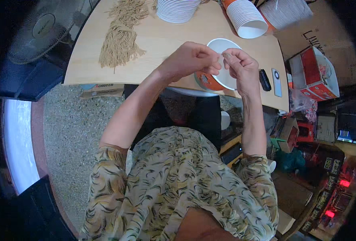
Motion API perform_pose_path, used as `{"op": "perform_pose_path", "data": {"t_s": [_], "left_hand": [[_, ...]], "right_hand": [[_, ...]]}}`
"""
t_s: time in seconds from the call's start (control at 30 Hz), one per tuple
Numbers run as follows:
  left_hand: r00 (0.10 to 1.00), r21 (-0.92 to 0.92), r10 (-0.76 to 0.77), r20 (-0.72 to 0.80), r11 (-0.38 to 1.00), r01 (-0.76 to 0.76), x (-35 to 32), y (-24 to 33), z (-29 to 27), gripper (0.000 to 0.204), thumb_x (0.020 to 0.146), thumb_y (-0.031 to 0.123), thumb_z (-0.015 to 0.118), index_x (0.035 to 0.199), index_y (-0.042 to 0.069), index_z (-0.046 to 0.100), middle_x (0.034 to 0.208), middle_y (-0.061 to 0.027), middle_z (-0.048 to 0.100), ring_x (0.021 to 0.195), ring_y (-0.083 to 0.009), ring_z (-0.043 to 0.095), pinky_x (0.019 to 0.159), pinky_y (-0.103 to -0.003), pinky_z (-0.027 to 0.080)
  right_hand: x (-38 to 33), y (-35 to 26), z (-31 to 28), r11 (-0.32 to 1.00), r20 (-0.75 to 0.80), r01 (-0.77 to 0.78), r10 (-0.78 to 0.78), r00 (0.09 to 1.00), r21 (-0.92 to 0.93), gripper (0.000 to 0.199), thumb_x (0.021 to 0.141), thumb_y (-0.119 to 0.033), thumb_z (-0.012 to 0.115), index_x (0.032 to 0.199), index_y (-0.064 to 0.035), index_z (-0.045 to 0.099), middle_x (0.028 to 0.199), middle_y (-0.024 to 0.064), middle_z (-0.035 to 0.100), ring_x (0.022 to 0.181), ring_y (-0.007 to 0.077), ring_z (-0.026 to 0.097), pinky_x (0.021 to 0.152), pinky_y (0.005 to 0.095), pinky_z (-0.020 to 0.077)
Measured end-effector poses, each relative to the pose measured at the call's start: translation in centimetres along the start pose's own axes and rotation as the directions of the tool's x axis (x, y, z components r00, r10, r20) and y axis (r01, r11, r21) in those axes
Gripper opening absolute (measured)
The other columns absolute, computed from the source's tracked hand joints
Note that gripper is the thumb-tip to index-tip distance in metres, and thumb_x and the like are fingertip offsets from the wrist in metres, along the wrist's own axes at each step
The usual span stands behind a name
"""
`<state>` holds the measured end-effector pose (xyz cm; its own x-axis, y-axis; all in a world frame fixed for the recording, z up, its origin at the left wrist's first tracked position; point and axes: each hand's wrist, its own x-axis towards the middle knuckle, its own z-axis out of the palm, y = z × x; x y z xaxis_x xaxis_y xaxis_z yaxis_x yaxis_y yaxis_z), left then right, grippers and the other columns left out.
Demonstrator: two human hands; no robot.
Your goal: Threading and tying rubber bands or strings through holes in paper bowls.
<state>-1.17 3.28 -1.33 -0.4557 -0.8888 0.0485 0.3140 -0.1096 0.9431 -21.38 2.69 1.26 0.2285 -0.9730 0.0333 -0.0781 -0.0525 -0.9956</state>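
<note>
My left hand [192, 60] and my right hand [243, 68] meet above the near edge of the table, with fingertips pinched close together. Anything between them is too small to make out. Just beneath them, a paper bucket [210, 82] with an orange outside and a white inside leans with its mouth tilted; both hands partly cover it. To the left, a long bundle of tan cords [119, 46] lies on the table, its loose ends fanned out.
Nested white paper buckets [178, 10] stand at the far edge. More stacks [246, 20] lie tipped at the far right. A black object [265, 80] and a silver phone-like object [276, 82] rest by the right edge. A fan [41, 34] stands left; an open carton [316, 74] is right.
</note>
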Motion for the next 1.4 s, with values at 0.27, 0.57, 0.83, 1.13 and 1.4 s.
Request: {"op": "perform_pose_path", "data": {"t_s": [0.27,0.57,0.83,1.13,1.4], "left_hand": [[0.999,0.016,-0.037,0.033,0.999,0.037,0.3,-0.5,-0.1,0.015,0.091,0.01,0.064,0.096,-0.004,0.065,0.088,-0.0127,0.071,0.079,-0.0154,0.07,0.074,-0.026,0.059],[1.0,0.096,-0.02,0.012,0.995,0.019,-0.2,-0.6,0.0,0.02,0.093,0.014,0.061,0.107,0.0,0.066,0.084,-0.009,0.07,0.072,-0.0109,0.067,0.071,-0.024,0.057],[0.998,0.144,-0.06,0.021,0.988,0.056,-0.1,-0.1,-1.0,0.023,0.093,0.016,0.062,0.111,0.002,0.067,0.084,-0.0051,0.069,0.074,-0.0094,0.066,0.07,-0.024,0.056],[0.994,0.57,0.107,0.023,0.815,-0.101,-0.3,1.4,0.5,0.017,0.086,0.016,0.072,0.098,0.004,0.075,0.073,-0.0044,0.07,0.064,-0.0054,0.062,0.058,-0.023,0.051],[0.997,0.459,-0.031,-0.066,0.887,0.058,-0.6,1.1,0.7,0.02,0.087,0.012,0.071,0.106,0.004,0.073,0.094,-0.0033,0.072,0.057,-0.0027,0.056,0.052,-0.02,0.048]], "right_hand": [[-0.1,0.1,0.1,1.0,-0.034,0.031,-0.031,0.999,-0.005,0.013,0.091,-0.015,0.067,0.096,-0.0033,0.07,0.068,-0.0034,0.06,0.051,0.0,0.038,0.045,0.0172,0.0251],[-0.2,1.2,0.8,0.996,-0.08,0.054,-0.049,0.996,0.067,0.013,0.091,-0.015,0.067,0.097,-0.0034,0.067,0.069,-0.0027,0.058,0.053,0.0008,0.039,0.048,0.0176,0.025],[-0.5,-2.0,-2.7,0.977,0.075,0.009,0.007,0.997,-0.213,0.017,0.083,-0.007,0.073,0.098,0.0004,0.068,0.077,-0.0028,0.063,0.065,0.0027,0.052,0.059,0.0178,0.0415],[-1.9,-3.4,-4.0,0.901,0.154,0.116,-0.055,0.987,-0.419,0.009,0.085,-0.007,0.072,0.089,0.0005,0.068,0.075,-0.0043,0.061,0.067,0.0012,0.049,0.06,0.0176,0.0404],[-2.6,-2.1,-6.1,0.959,0.02,0.232,-0.231,0.973,-0.163,0.007,0.086,-0.006,0.071,0.09,-0.0015,0.068,0.076,-0.0048,0.062,0.068,0.001,0.052,0.061,0.0163,0.0415]]}}
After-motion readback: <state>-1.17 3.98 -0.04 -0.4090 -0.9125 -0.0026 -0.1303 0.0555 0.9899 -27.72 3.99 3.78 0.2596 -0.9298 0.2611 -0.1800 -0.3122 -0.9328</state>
